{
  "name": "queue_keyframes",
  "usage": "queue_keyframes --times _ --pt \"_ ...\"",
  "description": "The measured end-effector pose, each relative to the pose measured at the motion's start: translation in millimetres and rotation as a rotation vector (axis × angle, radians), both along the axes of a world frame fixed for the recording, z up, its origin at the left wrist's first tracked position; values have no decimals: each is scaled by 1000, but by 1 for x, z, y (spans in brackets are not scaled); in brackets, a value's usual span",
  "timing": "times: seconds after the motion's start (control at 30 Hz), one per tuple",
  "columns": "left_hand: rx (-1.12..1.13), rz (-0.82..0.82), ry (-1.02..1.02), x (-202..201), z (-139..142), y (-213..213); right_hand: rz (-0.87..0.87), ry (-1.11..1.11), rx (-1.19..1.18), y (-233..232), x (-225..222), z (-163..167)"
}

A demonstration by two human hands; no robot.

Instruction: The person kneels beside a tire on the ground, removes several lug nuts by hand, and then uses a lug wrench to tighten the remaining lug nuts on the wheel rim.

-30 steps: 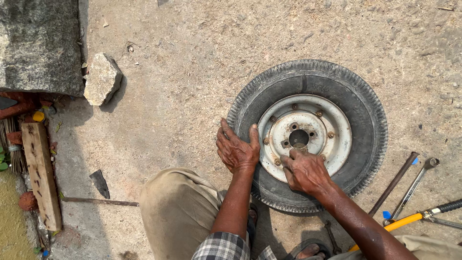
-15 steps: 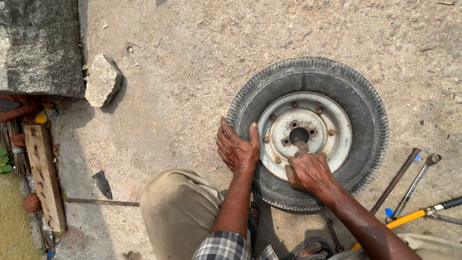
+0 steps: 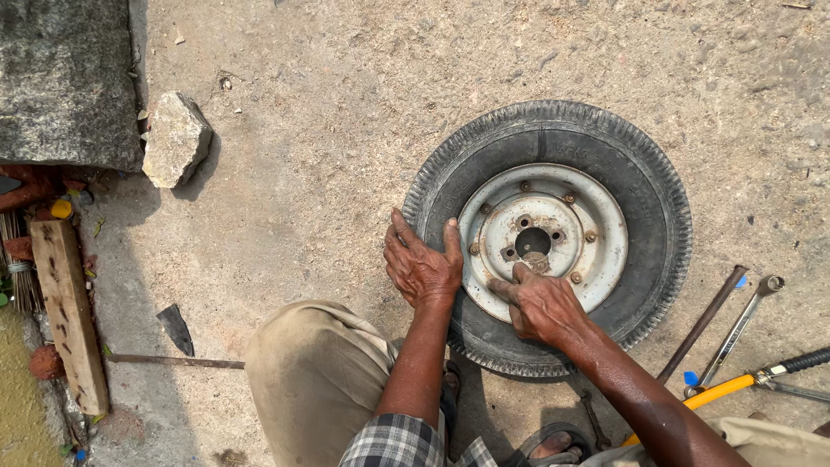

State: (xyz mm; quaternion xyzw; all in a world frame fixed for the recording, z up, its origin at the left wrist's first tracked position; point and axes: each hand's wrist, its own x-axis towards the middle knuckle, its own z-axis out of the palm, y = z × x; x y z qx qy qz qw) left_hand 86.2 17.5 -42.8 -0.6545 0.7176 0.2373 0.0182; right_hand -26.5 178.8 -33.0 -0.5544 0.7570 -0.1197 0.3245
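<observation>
A small wheel (image 3: 553, 238) lies flat on the sandy ground (image 3: 346, 130), its dark ribbed tyre (image 3: 657, 207) ringing a worn whitish steel rim (image 3: 596, 216) with a round hub hole (image 3: 533, 241) at the centre. Left of the wheel, well apart, sit a grey stone slab (image 3: 65, 82) and a rough rock (image 3: 175, 138); below those lies a wooden plank (image 3: 69, 311). Right of the wheel rest a long rusty bar (image 3: 705, 320), a spanner (image 3: 743, 324) and a yellow-handled tool (image 3: 726, 389). The left hand (image 3: 421, 264) is spread flat on the tyre's left sidewall, fingers wide, thumb against the rim's edge, holding nothing. The right hand (image 3: 540, 303) lies on the near part of the rim, fingers loosely curled (whether they pinch some small part I cannot tell), forefinger pointing away from the person toward the hub hole just beyond its tip. The right hand is the nearer to the centre.
</observation>
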Motion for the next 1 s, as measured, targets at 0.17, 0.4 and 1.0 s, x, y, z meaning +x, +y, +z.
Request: queue_keyframes --times 0.17,0.4,1.0 --pt "-44 -9 33 1 1 -1 -19 57 112 -6 -3 14" --pt "-38 3 29 1 3 -1 -19 81 -61 -5 -2 17" --pt "-114 -47 25 15 -9 -10 16 114 -254 -4 29 -10"
